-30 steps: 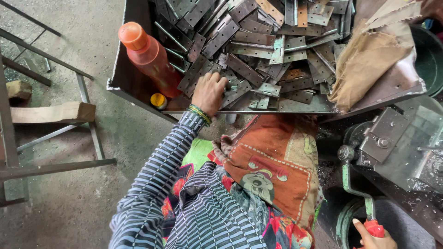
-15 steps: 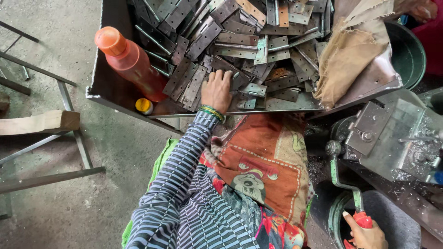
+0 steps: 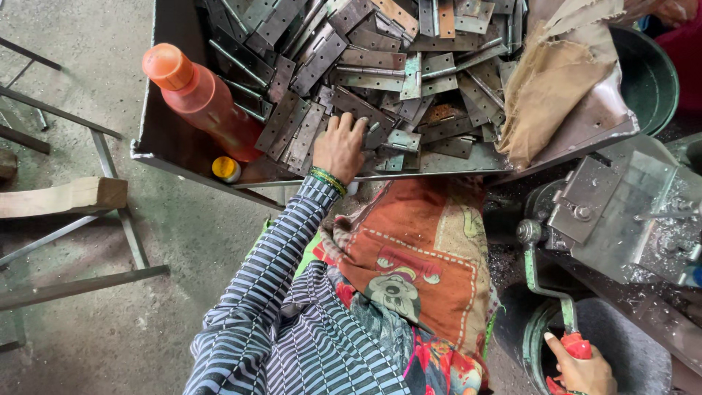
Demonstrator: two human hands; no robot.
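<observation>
Left hand grips a hinge (tray's near edge); right hand clasps red lever handle.

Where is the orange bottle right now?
In the head view, the orange bottle lies tilted in the metal tray's left end, left of the hinge pile, above a small yellow cap.

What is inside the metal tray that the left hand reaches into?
The metal tray holds heaped metal hinges, an orange bottle, a yellow cap and tan cloth. The left hand grips one; the tray floor is mostly covered.
</observation>
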